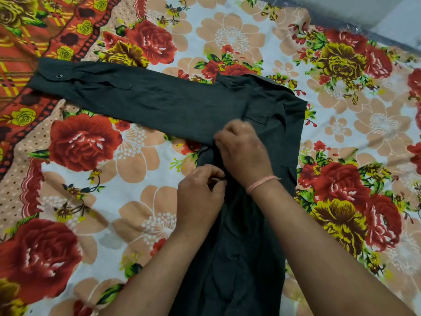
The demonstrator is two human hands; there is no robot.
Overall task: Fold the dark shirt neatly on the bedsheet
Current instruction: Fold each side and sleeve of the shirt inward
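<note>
Head view: one shirt [159, 103] (two hands [200, 197] [243, 151])

Soft, even light on the bedsheet [95, 201], barely a shadow under the fingers [213, 171]. The right hand [243, 153] smears slightly with motion. Far from the fingers, at the edges, the bedsheet bows and softens; the dark shirt [159, 106] swallows detail.
</note>
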